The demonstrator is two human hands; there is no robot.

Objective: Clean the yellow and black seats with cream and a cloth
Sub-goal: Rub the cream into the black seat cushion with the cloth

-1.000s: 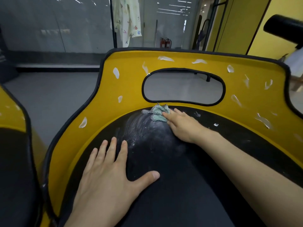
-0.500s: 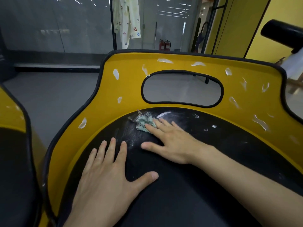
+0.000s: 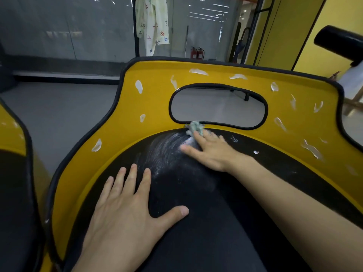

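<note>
- Two hands share the work: your left hand lies palm-down, fingers spread, on the rounded black padded cushion; its grip is released, most likely to brace you as you lean in over the seat
- Your right hand reaches to the far edge of that cushion, straight fingers pressing a small crumpled grey-green mesh cloth onto the surface; this grip is released too, pushing rather than pinching, which suits a scrubbing stroke
- The cloth sits right at the seam where the black cushion meets the curved yellow seat back, just under the black-trimmed oval cut-out
- Thin white streaks of cream fan across the matt black surface between your two hands, hazy and rubbed thin
- Thick white dabs of cream dot the smooth yellow back all round the cut-out, unwiped, so I judge the yellow part is not yet done
- A second yellow and black seat shows at the left edge, just beside this one
</note>
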